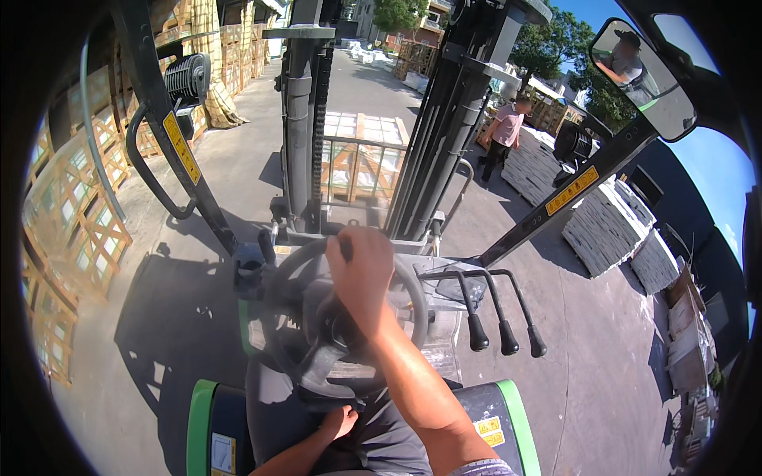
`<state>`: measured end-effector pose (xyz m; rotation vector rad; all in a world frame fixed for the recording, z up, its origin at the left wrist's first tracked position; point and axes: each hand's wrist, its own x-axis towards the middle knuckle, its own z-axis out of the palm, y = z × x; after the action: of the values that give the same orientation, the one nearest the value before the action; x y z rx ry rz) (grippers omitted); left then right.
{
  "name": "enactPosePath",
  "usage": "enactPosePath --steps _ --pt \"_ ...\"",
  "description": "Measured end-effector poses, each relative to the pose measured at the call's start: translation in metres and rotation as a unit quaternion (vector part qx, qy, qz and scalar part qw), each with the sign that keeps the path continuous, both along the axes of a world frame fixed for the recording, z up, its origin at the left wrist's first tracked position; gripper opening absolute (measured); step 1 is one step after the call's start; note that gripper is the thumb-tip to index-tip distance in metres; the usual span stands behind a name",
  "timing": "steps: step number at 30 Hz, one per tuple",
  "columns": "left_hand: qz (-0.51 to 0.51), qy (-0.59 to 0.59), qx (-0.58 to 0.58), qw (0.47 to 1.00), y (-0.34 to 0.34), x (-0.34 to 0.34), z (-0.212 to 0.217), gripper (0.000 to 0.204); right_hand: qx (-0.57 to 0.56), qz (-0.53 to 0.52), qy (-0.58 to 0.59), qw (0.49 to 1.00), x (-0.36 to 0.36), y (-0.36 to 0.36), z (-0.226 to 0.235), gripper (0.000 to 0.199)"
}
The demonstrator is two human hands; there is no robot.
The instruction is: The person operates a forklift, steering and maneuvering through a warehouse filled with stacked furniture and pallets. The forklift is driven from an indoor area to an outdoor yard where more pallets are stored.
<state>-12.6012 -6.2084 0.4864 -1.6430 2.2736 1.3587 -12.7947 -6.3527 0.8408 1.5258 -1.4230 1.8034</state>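
I sit in a forklift, with its steering wheel [418, 305] in front of me. My right hand [361, 266] is closed over the far part of the wheel, its arm reaching across from the lower right. Low in my lap, just below the wheel's near rim, lies my left hand [341, 422] with curled fingers; whatever may be in them is hidden. Right of the wheel stand several black-knobbed control levers [506, 337], touched by neither hand. Beyond the mast [298, 143], a wooden crate [361, 159] with white contents shows behind the load guard's bars.
A person in a pink shirt [506, 131] is on the right, beside stacked grey stone slabs [530, 168]. More slab stacks [607, 226] line that side. Wooden crates [95, 198] are piled along the left. Paved ground [349, 87] runs ahead past the mast. A mirror [643, 75] hangs upper right.
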Motion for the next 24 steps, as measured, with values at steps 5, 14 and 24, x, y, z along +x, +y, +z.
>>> enactPosePath --steps 5,14,24 --pt "0.01 0.007 0.031 0.999 -0.077 -0.038 0.008 0.028 0.018 -0.006 -0.023 1.0 -0.041 -0.071 0.005 0.015" --pt "0.019 -0.002 0.077 0.997 0.173 0.116 0.005 0.032 0.053 -0.032 -0.038 0.997 0.108 0.188 0.003 0.017" --pt "-0.057 0.057 -0.063 0.995 0.121 0.069 -0.012 0.036 0.07 -0.056 -0.107 0.99 0.028 0.166 -0.02 0.017"
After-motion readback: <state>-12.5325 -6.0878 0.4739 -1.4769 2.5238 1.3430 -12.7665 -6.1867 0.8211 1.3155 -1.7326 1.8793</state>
